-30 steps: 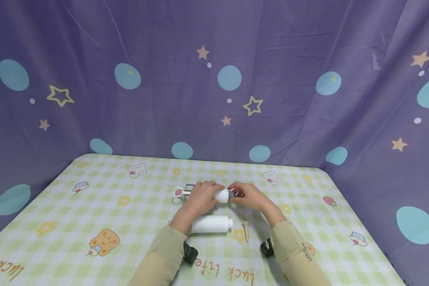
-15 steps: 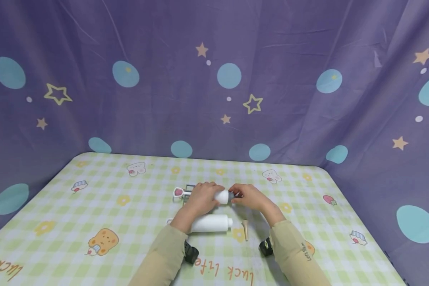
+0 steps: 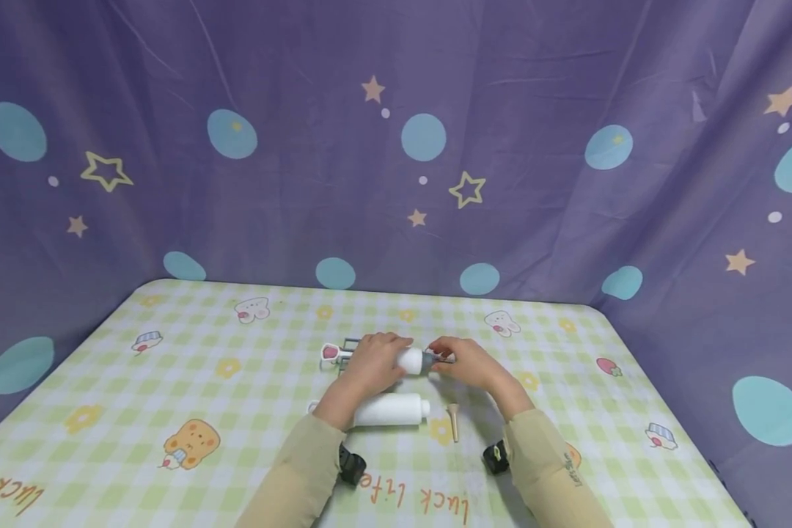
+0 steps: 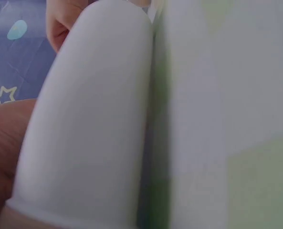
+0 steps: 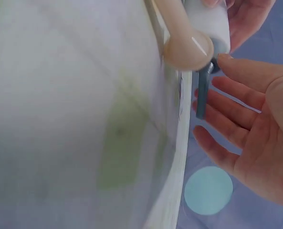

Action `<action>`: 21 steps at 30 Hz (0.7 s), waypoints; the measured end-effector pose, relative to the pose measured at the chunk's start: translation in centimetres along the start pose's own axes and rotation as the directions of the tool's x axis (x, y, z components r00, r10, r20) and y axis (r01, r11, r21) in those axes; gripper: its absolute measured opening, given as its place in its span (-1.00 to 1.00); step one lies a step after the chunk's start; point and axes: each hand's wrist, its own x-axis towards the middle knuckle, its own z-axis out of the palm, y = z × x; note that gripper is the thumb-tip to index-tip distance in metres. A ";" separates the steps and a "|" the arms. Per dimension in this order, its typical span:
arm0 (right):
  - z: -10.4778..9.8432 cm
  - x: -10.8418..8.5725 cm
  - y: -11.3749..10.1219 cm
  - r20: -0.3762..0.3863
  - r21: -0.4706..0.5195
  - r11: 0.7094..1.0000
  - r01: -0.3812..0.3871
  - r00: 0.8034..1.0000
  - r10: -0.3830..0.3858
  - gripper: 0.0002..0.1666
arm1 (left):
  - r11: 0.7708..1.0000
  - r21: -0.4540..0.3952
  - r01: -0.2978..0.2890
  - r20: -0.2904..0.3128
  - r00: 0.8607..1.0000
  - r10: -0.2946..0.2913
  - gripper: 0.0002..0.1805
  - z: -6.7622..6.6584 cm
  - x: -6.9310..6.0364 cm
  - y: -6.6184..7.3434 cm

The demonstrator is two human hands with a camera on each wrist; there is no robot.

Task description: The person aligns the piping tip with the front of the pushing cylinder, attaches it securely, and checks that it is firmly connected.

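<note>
My left hand (image 3: 373,365) grips a white cylinder (image 3: 410,361) lying sideways, its fingers over the top. At the cylinder's right end, my right hand (image 3: 470,362) has thumb and fingers round the grey tip (image 3: 429,361). In the right wrist view, the thumb of my right hand (image 5: 256,114) lies at the grey collar, with long fingers behind the slim grey rod (image 5: 203,95). Left of my left hand, a white loop with a pink centre (image 3: 330,353) and a grey frame (image 3: 351,343) stick out, partly hidden.
Nearer the person lies a second white cylinder (image 3: 389,410), its left end partly behind the left forearm. A beige flared peg (image 3: 454,423) lies to its right. Both stand on a green checked cloth (image 3: 270,425), with a purple curtain (image 3: 343,147) behind.
My right hand has shifted slightly right along the grey tip, and more of the slim grey part shows. My left hand stays on the cylinder.
</note>
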 end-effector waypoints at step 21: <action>-2.4 -5.1 1.7 -0.111 -0.068 0.994 -0.083 0.991 0.075 -0.59 | 0.984 0.048 -0.169 -0.102 0.980 0.173 -0.68 -1.0 -1.8 3.3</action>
